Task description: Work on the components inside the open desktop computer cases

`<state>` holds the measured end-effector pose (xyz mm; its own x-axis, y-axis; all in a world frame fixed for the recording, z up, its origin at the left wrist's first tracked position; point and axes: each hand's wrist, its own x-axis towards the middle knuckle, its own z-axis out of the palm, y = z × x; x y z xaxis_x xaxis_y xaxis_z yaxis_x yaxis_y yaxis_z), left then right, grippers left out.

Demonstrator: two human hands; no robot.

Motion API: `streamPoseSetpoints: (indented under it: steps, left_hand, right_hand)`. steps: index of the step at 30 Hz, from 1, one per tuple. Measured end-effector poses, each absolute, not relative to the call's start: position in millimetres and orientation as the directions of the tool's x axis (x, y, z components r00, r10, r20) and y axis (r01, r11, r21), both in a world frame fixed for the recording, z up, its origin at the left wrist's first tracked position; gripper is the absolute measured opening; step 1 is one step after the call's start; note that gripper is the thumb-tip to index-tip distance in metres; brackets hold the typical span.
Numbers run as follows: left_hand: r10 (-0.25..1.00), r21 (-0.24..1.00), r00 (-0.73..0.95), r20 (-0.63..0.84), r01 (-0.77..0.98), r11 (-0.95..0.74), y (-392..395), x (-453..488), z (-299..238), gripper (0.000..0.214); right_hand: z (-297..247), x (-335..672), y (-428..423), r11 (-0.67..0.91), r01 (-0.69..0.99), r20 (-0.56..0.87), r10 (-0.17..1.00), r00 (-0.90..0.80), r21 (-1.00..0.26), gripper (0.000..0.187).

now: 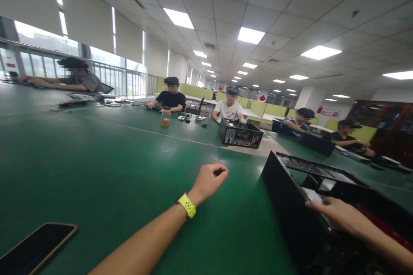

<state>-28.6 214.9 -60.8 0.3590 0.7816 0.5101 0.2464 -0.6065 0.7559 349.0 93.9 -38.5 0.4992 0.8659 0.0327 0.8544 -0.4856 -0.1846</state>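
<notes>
My right hand (pixel 345 217) reaches into a black computer case (pixel 280 197), which lies open at the right edge of the green table. Its fingers are closed on a pale grey, flat-faced part (pixel 312 195) inside the frame; the kind of part cannot be made out. Left of the case, my left hand (pixel 206 184) hovers above the table with curled fingers, thumb and forefinger drawn together, and nothing visible in them. A watch with a bright yellow strap (pixel 187 206) is on that wrist.
A phone (pixel 38 247) lies at the lower left on the green table (pixel 112 172). Across it stand a jar with orange contents (pixel 165 117) and another open computer case (pixel 240 134), handled by a person in white (pixel 226 109). Several other people sit around the table.
</notes>
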Motion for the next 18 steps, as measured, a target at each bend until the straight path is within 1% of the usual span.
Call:
streamPoseSetpoints:
  steps: [2, 3, 5, 6, 7, 9, 10, 11, 12, 13, 15, 16, 17, 18]
  left_hand:
    - [0.758, 0.74, 0.361, 0.543, 0.22, -0.635, 211.9, -17.0, -43.1, 0.02]
    - [0.74, 0.727, 0.369, 0.562, 0.207, -0.655, 210.8, -7.4, -33.0, 0.021]
    - [0.683, 0.678, 0.412, 0.603, 0.187, -0.711, 208.0, 18.6, -11.4, 0.022]
    - [0.644, 0.638, 0.445, 0.622, 0.19, -0.747, 205.7, 33.9, -1.1, 0.023]
    - [0.601, 0.585, 0.484, 0.636, 0.206, -0.785, 202.5, 49.7, 8.2, 0.023]
    - [0.515, 0.442, 0.57, 0.64, 0.275, -0.854, 194.2, 79.0, 21.0, 0.024]
    - [0.48, 0.358, 0.611, 0.63, 0.32, -0.877, 189.6, 90.8, 23.6, 0.026]
    - [0.45, 0.273, 0.649, 0.613, 0.361, -0.892, 185.4, 99.7, 23.4, 0.029]
    - [0.429, 0.194, 0.683, 0.592, 0.395, -0.898, 181.8, 105.5, 20.5, 0.032]
    - [0.419, 0.128, 0.712, 0.563, 0.426, -0.896, 179.3, 108.3, 15.2, 0.036]
    - [0.416, 0.02, 0.777, 0.473, 0.462, -0.887, 177.6, 107.1, -0.7, 0.037]
    - [0.418, -0.024, 0.812, 0.407, 0.466, -0.884, 178.2, 104.4, -9.9, 0.035]
    - [0.424, -0.056, 0.843, 0.331, 0.466, -0.883, 179.4, 101.4, -18.8, 0.032]
    - [0.435, -0.077, 0.866, 0.246, 0.465, -0.882, 180.9, 98.7, -26.6, 0.03]
  right_hand:
    - [-36.8, 307.2, 75.7, -0.434, 0.87, 0.001, 0.895, 0.447, -0.234, 0.072]
    - [-35.1, 281.5, 65.1, -0.413, 0.879, 0.002, 0.905, 0.426, -0.237, 0.075]
    - [-29.1, 226.0, 45.5, -0.329, 0.904, -0.038, 0.943, 0.332, -0.272, 0.075]
    - [-24.4, 199.6, 38.8, -0.262, 0.908, -0.054, 0.964, 0.259, -0.327, 0.072]
    - [-18.7, 176.7, 35.2, -0.145, 0.895, -0.08, 0.989, 0.123, -0.423, 0.066]
    - [-6.8, 147.3, 38.8, 0.066, 0.776, -0.117, 0.977, -0.177, -0.627, 0.054]
    - [-2.4, 142.1, 45.6, 0.142, 0.715, -0.123, 0.944, -0.305, -0.685, 0.048]
    - [-0.3, 142.7, 54.9, 0.198, 0.693, -0.123, 0.914, -0.385, -0.694, 0.043]
    - [-1.0, 148.1, 65.8, 0.245, 0.72, -0.128, 0.898, -0.421, -0.649, 0.04]
    - [-4.6, 156.6, 77.1, 0.28, 0.785, -0.152, 0.892, -0.425, -0.552, 0.038]
    - [-19.3, 176.9, 97.4, 0.287, 0.92, -0.217, 0.912, -0.348, -0.269, 0.037]
    - [-28.7, 186.2, 105.1, 0.268, 0.952, -0.25, 0.921, -0.297, -0.145, 0.038]
    - [-38.3, 193.8, 110.7, 0.252, 0.966, -0.289, 0.922, -0.257, -0.056, 0.042]
    - [-47.1, 199.6, 114.6, 0.243, 0.97, -0.32, 0.919, -0.231, -0.002, 0.046]
